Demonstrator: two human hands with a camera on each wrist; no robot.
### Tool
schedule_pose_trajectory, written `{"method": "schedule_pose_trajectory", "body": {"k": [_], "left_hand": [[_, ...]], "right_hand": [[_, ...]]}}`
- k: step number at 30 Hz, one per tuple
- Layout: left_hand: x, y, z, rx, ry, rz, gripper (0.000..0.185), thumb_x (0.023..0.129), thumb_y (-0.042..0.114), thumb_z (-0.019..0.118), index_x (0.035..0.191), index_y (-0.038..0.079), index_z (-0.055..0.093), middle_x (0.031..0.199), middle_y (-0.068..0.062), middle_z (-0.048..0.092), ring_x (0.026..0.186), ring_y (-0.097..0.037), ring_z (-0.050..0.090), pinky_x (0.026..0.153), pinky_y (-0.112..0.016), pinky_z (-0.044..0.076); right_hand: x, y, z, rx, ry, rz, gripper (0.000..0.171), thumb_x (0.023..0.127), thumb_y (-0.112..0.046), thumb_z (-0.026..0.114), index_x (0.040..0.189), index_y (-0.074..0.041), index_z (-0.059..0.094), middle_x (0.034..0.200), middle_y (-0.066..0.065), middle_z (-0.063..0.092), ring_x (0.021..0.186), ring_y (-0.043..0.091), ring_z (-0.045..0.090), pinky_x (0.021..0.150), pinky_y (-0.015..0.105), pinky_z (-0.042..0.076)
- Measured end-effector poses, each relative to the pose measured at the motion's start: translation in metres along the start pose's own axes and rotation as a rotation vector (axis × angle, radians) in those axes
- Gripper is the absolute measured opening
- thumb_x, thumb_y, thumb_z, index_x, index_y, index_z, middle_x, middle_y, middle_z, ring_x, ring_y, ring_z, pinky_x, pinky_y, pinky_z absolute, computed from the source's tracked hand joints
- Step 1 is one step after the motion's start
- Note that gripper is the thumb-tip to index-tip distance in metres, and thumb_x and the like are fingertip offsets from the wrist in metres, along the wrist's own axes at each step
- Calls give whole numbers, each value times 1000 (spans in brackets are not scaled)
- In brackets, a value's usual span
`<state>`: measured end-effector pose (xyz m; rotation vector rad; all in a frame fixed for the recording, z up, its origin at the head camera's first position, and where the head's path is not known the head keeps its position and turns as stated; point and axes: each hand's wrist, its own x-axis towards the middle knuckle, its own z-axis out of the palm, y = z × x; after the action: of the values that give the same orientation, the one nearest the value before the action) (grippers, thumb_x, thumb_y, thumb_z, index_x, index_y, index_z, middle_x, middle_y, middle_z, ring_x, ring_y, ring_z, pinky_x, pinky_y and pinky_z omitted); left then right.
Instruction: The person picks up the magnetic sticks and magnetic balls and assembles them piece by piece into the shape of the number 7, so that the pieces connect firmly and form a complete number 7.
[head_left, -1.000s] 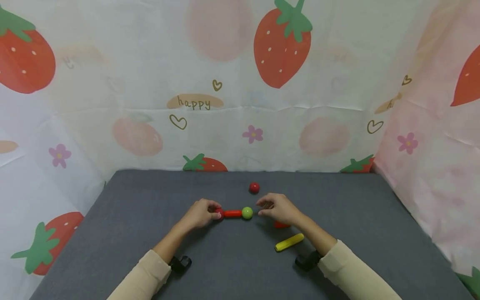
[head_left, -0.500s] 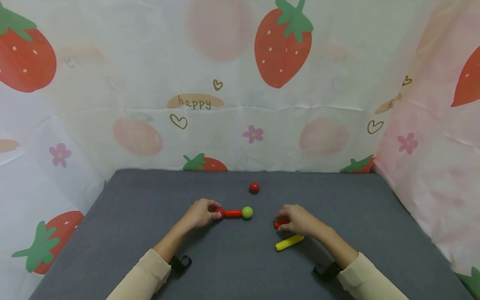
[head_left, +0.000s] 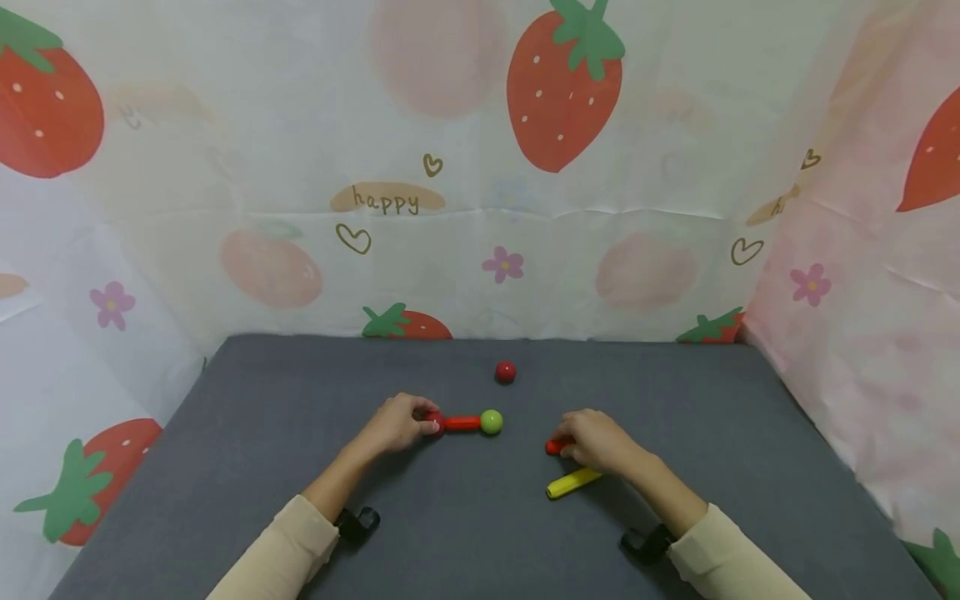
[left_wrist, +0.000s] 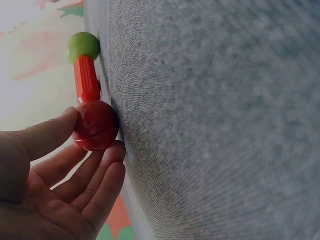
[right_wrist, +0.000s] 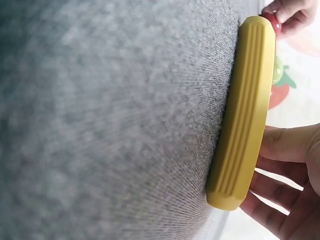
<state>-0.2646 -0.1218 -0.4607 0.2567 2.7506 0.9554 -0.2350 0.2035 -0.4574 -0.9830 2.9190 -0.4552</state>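
Note:
My left hand [head_left: 393,425] pinches a red ball [left_wrist: 96,125] between thumb and fingers. From that ball a short red ribbed rod [head_left: 461,423] runs to a green ball [head_left: 491,422], the three joined in a line low over the cloth. To the right, my right hand [head_left: 597,442] has its thumb and fingers around a short red piece [head_left: 553,447], whose far part is covered by the hand. A slightly curved yellow ribbed bar [right_wrist: 241,112] lies just in front of that hand; in the right wrist view it hides the fingertips and the red piece.
A loose red ball [head_left: 506,372] sits farther back on the grey cloth-covered table [head_left: 300,375]. Behind and at the sides hangs a strawberry-print curtain [head_left: 645,183]. Each wrist wears a black camera mount [head_left: 358,524].
My right hand has moved from beside the green ball, rightward and nearer, to the short red piece and taken hold of it. The left hand keeps its grip on the red ball.

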Motion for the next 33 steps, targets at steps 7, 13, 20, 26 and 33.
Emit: {"method": "schedule_pose_trajectory", "body": {"k": [7, 13, 20, 26, 33], "left_hand": [[1, 0, 0, 11, -3, 1, 30, 90, 18, 71, 117, 7, 70, 114, -9, 70, 106, -25, 63, 97, -45, 48], [1, -1, 0, 2, 0, 1, 29, 90, 18, 70, 118, 7, 70, 115, -9, 70, 106, -25, 62, 97, -46, 48], [1, 0, 1, -11, 2, 15, 29, 89, 17, 71, 117, 6, 70, 112, -9, 71, 103, -23, 63, 95, -45, 48], [4, 3, 3, -15, -3, 21, 29, 89, 18, 71, 116, 7, 70, 111, -8, 70, 102, -23, 62, 95, -44, 48], [7, 5, 7, -25, -4, 34, 28, 90, 17, 71, 116, 7, 70, 112, -8, 70, 103, -23, 62, 95, -44, 49]], "right_hand": [[-1, 0, 0, 6, -7, 9, 14, 84, -4, 72, 98, -6, 75, 89, 2, 67, 82, 20, 62, 74, 35, 52], [0, 1, -1, -5, -7, 2, 14, 85, -6, 72, 99, -6, 75, 89, 2, 67, 81, 18, 61, 73, 34, 51], [-1, -13, 0, 27, 4, -39, 15, 85, -9, 72, 100, -8, 76, 88, 0, 65, 76, 11, 57, 71, 29, 48], [-1, -39, -1, 66, -10, -112, 15, 84, -12, 75, 99, -10, 76, 85, -2, 65, 73, 7, 56, 67, 23, 48], [-1, -67, 3, 82, -57, -164, 16, 84, -13, 76, 100, -11, 75, 84, -4, 64, 72, 3, 54, 66, 18, 48]]}}
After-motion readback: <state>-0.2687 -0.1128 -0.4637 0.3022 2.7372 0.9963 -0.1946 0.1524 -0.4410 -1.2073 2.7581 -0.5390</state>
